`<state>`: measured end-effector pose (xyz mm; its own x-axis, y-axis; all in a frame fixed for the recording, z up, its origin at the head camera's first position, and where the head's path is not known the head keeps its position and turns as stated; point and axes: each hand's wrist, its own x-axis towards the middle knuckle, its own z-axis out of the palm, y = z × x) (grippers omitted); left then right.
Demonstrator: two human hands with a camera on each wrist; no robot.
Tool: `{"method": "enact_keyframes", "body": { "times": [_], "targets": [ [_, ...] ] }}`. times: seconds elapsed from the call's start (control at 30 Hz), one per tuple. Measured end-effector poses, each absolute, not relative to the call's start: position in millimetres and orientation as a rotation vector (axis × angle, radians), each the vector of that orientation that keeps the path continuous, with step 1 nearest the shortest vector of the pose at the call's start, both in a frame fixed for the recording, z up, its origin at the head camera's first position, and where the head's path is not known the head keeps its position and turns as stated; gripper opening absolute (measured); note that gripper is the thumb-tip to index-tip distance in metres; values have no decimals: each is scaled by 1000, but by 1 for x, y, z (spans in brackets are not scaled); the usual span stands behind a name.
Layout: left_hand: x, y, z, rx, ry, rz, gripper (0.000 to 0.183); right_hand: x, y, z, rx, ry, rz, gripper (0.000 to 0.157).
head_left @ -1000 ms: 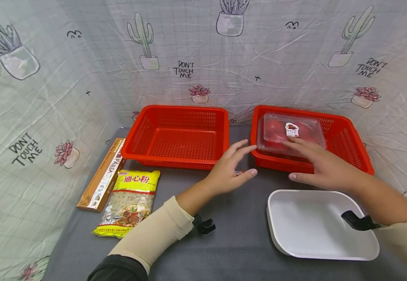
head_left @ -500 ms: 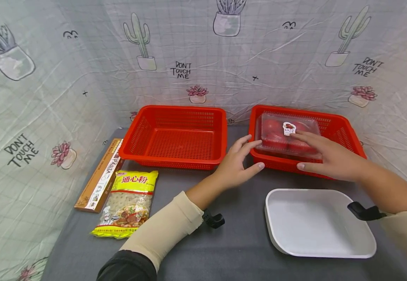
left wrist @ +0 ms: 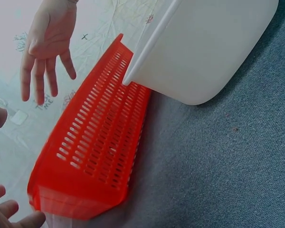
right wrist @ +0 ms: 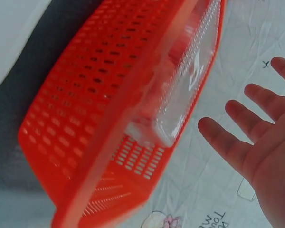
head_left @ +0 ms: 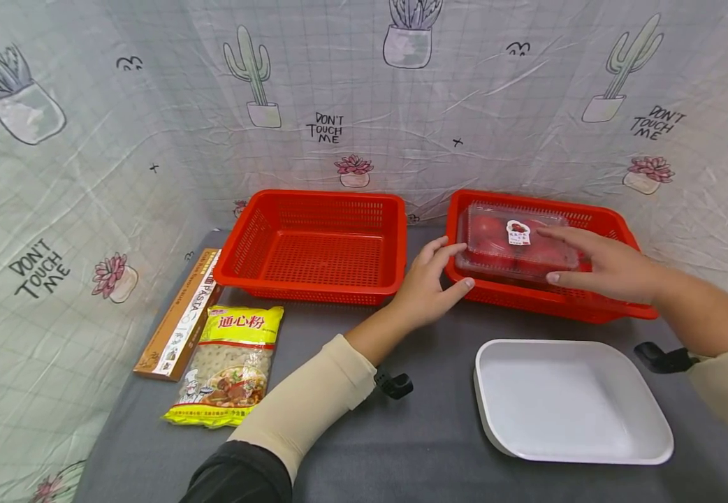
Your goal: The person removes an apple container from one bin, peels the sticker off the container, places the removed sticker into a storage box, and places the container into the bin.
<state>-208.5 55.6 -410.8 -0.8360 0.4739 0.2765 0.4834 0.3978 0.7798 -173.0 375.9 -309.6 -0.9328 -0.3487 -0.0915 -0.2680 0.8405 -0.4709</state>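
Note:
A clear plastic box of red round fruit [head_left: 496, 255], with a white label on its lid, lies inside the right red basket [head_left: 527, 297]. Fingers spread, my left hand [head_left: 425, 290] is at that basket's left end; whether it touches the rim I cannot tell. My right hand [head_left: 615, 265] hovers over the basket's right part, fingers extended and holding nothing. The right wrist view shows the right hand [right wrist: 270, 152] apart from the box [right wrist: 180, 90]. In the left wrist view, the left hand's fingertips [left wrist: 31, 221] are close to the basket's corner [left wrist: 76, 197].
Another red basket [head_left: 326, 262] stands at the back left. A white tray [head_left: 571, 398] sits in front of the right basket. On the left lie a yellow bag of macaroni [head_left: 232, 370] and a brown pasta box [head_left: 178, 314]. A printed cloth [head_left: 364, 98] hangs behind.
My right hand has drawn off to the right, away from the box's label. My left hand has shifted slightly rightward, closer to the right basket's end.

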Motion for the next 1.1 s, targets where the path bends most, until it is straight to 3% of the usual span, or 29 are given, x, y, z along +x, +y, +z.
{"method": "enact_keyframes", "body": {
  "times": [0.6,1.1],
  "targets": [
    [-218,69,-424,-743,-2709,-1425,63,-211,405,-294,-281,2753,-685,79],
    [-221,75,-433,-643,-2730,-1473,66,-232,426,-297,-141,2617,-755,93]
  ]
}}
